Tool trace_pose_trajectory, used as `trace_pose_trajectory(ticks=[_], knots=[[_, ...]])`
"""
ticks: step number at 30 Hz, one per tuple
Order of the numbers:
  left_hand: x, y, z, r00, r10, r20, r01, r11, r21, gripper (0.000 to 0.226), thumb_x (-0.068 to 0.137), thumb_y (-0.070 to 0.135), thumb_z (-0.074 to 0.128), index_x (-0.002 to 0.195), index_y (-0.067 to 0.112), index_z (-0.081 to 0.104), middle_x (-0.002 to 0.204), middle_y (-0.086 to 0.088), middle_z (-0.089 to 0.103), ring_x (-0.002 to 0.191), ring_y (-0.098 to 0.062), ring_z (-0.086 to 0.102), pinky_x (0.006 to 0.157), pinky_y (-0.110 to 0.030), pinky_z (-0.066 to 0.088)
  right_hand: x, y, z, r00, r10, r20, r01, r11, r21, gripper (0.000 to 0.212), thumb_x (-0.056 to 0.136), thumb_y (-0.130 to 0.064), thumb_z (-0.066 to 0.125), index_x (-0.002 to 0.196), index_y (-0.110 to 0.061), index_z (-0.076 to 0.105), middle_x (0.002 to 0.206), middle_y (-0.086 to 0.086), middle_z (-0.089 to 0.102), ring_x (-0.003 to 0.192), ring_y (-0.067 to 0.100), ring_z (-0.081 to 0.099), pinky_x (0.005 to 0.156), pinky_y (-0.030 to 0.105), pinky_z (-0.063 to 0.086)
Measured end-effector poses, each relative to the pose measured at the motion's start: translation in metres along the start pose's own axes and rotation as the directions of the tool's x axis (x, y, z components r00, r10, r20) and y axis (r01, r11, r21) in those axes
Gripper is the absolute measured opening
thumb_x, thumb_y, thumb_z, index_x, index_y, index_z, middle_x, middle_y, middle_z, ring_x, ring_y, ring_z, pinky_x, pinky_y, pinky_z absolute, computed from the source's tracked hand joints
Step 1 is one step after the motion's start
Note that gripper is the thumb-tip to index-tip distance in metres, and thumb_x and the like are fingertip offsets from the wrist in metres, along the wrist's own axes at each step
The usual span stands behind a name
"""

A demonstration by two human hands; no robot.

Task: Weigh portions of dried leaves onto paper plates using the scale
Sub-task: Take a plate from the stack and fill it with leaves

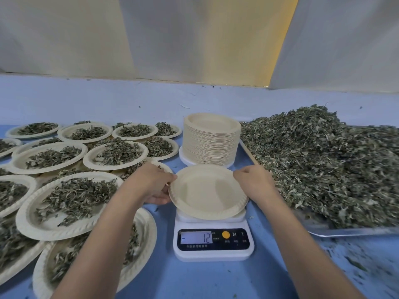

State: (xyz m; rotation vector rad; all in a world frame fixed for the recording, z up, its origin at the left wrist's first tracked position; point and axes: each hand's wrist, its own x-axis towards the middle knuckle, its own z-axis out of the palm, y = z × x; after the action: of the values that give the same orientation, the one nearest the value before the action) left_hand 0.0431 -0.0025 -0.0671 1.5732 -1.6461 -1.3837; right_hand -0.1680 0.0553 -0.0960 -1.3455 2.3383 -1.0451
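Note:
An empty paper plate (205,190) sits tilted on the white digital scale (212,244), whose display reads -12. My left hand (151,184) grips the plate's left rim, fingers curled under it. My right hand (252,180) pinches the plate's far right rim. A big heap of dried leaves (323,160) lies on a metal tray (345,230) to the right. Behind the scale stands a tall stack of empty plates (210,141).
Several paper plates filled with leaves (71,195) crowd the blue table (216,281) on the left, some overlapping. Loose leaf crumbs are scattered at the front right. A pale curtain hangs behind the table's far edge.

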Motion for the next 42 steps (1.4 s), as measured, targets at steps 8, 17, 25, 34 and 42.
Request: trace_pose_trajectory(ticks=[8, 17, 25, 34, 42], knots=[[0.004, -0.001, -0.002, 0.999, 0.030, -0.042, -0.027, 0.996, 0.090, 0.023, 0.093, 0.022, 0.058, 0.091, 0.000, 0.062, 0.076, -0.014, 0.063, 0.056, -0.022, 0.057, 0.054, -0.023, 0.048, 0.002, 0.003, -0.006, 0.993, -0.063, -0.103, 0.065, 0.998, 0.018, 0.031, 0.087, -0.015, 0.050, 0.056, -0.011, 0.048, 0.056, 0.012, 0.045, 0.056, 0.027, 0.038, 0.055, 0.035, 0.033], [-0.009, 0.018, 0.023, 0.879, 0.444, -0.172, -0.363, 0.859, 0.360, 0.027, 0.093, 0.027, 0.051, 0.114, 0.017, 0.065, 0.103, 0.002, 0.067, 0.085, -0.010, 0.056, 0.068, -0.025, 0.038, 0.029, 0.057, -0.035, 0.994, 0.054, -0.097, -0.080, 0.953, -0.291, 0.050, 0.098, -0.017, 0.042, 0.148, -0.013, 0.032, 0.152, 0.016, 0.029, 0.141, 0.033, 0.022, 0.112, 0.044, 0.027], [-0.020, 0.045, 0.066, 0.820, 0.557, -0.133, -0.555, 0.830, 0.055, 0.017, 0.089, 0.014, 0.052, 0.088, 0.023, 0.067, 0.097, 0.000, 0.071, 0.098, -0.018, 0.064, 0.093, -0.037, 0.048, 0.048, 0.089, -0.032, 0.931, 0.322, 0.173, -0.210, 0.858, -0.468, 0.067, 0.099, -0.056, 0.019, 0.150, -0.030, -0.014, 0.155, 0.011, -0.028, 0.146, 0.031, -0.014, 0.117, 0.046, -0.004], [-0.022, 0.054, 0.092, 0.789, 0.600, -0.131, -0.611, 0.789, -0.066, 0.027, 0.091, 0.012, 0.050, 0.078, 0.031, 0.064, 0.083, 0.009, 0.069, 0.086, -0.010, 0.065, 0.079, -0.028, 0.049, 0.067, 0.093, -0.020, 0.988, -0.016, 0.156, 0.090, 0.873, -0.479, 0.048, 0.100, -0.034, 0.038, 0.146, -0.037, 0.026, 0.158, 0.004, 0.013, 0.137, 0.036, 0.018, 0.110, 0.049, 0.018], [-0.021, 0.052, 0.090, 0.791, 0.598, -0.128, -0.608, 0.792, -0.061, 0.027, 0.091, 0.011, 0.049, 0.080, 0.029, 0.065, 0.081, 0.010, 0.069, 0.078, -0.006, 0.064, 0.071, -0.024, 0.046, 0.068, 0.087, -0.019, 0.994, -0.061, 0.090, 0.099, 0.857, -0.505, 0.018, 0.098, -0.016, 0.038, 0.113, -0.006, 0.043, 0.119, 0.018, 0.039, 0.102, 0.035, 0.047, 0.076, 0.036, 0.034]])
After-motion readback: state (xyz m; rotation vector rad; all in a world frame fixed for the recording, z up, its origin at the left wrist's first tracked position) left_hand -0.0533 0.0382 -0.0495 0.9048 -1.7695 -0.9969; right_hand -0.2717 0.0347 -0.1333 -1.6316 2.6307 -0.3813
